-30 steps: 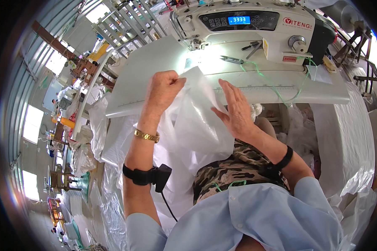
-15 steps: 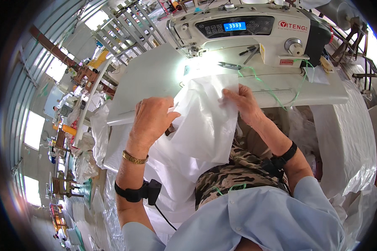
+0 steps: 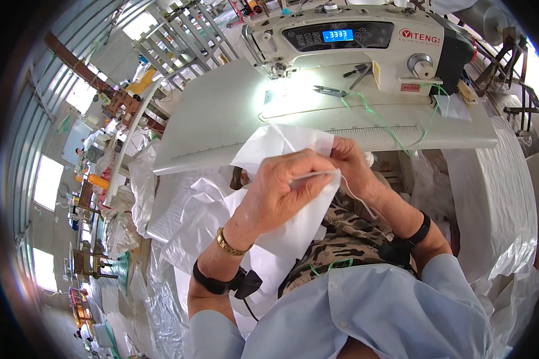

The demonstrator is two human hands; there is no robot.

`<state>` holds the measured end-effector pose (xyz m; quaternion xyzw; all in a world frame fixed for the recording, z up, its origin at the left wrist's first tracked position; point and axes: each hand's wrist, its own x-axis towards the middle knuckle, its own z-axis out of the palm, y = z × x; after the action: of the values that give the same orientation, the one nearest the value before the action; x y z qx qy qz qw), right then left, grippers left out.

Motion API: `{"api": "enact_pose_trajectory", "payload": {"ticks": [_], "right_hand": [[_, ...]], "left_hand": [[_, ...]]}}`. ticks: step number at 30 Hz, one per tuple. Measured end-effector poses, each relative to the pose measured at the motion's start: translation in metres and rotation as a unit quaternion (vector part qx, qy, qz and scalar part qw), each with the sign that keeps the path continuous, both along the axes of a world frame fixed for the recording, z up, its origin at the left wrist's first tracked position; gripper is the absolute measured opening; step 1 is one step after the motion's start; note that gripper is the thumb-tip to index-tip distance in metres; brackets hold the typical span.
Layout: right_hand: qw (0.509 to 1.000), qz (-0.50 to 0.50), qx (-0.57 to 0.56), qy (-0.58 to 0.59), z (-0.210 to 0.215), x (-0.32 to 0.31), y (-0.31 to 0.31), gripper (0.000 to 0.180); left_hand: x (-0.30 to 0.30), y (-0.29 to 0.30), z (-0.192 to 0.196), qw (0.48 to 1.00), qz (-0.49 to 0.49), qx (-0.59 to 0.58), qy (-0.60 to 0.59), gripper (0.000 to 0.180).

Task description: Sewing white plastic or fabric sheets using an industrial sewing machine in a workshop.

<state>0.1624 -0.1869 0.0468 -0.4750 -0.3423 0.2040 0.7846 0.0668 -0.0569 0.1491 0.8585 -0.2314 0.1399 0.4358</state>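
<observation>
My one view comes from the camera on my head, looking steeply down and forward past my chest, close over my lap, with the sewing machine (image 3: 353, 45) on the table (image 3: 221, 119) ahead, edges bending at the rim.

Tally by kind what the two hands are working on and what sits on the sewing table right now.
White fabric piece, held by left hand and right hand: 1
Sewing machine: 1
Thread snips: 1
Green thread: 1
Total: 4

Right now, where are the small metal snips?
In the head view, the snips lie on the sewing machine's white bed, right of the needle, above both hands.
</observation>
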Motion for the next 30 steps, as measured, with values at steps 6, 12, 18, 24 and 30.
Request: {"api": "enact_pose_trajectory", "payload": {"ticks": [6,12,18,24,30], "right_hand": [[0.988,-0.041,0.084,-0.120,0.000,-0.019,-0.004,0.024],[0.951,-0.096,-0.034,-0.293,0.004,-0.020,-0.019,0.023],[0.932,-0.066,-0.081,-0.347,0.010,-0.017,-0.022,0.028],[0.865,-0.102,-0.094,-0.482,0.019,-0.010,-0.028,0.026],[0.868,-0.025,-0.105,-0.485,0.023,-0.006,-0.026,0.024]], "left_hand": [[0.009,0.015,-0.022,0.997,0.053,0.043,-0.029,0.014],[0.008,0.022,-0.023,0.996,0.093,-0.004,-0.009,0.016],[0.013,0.032,-0.030,0.996,0.043,-0.056,0.056,0.020],[0.015,0.036,-0.040,0.985,0.020,-0.136,0.106,0.022],[0.017,0.036,-0.045,0.984,0.001,-0.143,0.102,0.024]]}}
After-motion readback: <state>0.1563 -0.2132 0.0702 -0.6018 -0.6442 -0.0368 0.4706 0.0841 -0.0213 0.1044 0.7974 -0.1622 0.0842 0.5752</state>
